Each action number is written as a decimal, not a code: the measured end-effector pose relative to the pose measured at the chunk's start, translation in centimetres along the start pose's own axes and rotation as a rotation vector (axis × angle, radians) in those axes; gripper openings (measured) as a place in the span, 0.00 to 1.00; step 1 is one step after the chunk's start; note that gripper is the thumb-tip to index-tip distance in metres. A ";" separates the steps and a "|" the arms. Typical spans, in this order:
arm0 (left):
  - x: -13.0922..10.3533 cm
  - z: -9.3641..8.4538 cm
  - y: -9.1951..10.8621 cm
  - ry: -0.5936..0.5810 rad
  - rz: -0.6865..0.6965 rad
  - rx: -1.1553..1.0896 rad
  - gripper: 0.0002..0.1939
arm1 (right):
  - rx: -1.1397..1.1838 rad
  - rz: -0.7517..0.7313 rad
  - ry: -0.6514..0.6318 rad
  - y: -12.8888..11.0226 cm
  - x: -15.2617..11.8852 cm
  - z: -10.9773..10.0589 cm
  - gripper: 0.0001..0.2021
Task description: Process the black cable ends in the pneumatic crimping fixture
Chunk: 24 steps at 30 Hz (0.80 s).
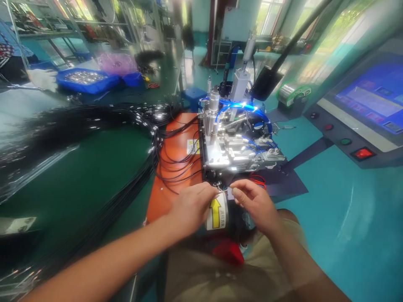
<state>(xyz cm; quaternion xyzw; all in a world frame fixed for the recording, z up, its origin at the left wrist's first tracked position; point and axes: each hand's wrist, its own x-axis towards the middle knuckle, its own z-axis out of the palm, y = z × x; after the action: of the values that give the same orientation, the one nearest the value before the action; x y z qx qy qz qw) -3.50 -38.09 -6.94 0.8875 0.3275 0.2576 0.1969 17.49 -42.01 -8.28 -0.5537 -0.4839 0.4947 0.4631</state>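
Observation:
Both hands meet in front of the machine (242,138), a bench unit of metal cylinders and blue air hoses. Thumb and fingers of my left hand (193,205) are closed in a pinch, with what looks like a thin wire (222,191) at their tips. My right hand (255,203) is just to the right, its thumb and index finger pinched together; whatever is between them is too small to make out. Below the fingertips is a white label with a yellow arrow (215,213). Several black cables (176,167) lie across the orange machine base (163,201), left of my hands.
A large bundle of black cables (126,111) covers the green table (94,155) at left. Behind it stands a blue tray (88,89) of small metal parts. On the right are a solder spool (291,94) and a control panel (362,109) with a lit red switch.

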 end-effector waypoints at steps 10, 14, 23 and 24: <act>0.0 0.3 -0.3 -0.033 0.021 0.087 0.11 | -0.382 -0.165 -0.243 -2.4 0.9 -0.6 0.13; 0.1 0.1 -0.2 -0.045 0.013 0.099 0.11 | -0.455 -0.280 -0.301 -2.8 1.5 -0.7 0.11; 0.3 0.0 -0.1 -0.059 -0.032 0.053 0.09 | -0.460 -0.313 -0.309 -2.6 1.8 -0.9 0.11; 0.3 0.0 -0.2 -0.056 -0.032 0.052 0.10 | -0.454 -0.300 -0.310 -2.5 1.8 -0.9 0.11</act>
<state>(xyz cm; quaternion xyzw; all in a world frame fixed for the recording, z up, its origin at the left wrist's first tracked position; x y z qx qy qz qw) -3.39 -37.79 -6.96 0.8938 0.3424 0.2210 0.1870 18.24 -40.00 -5.96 -0.4835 -0.7231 0.3786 0.3162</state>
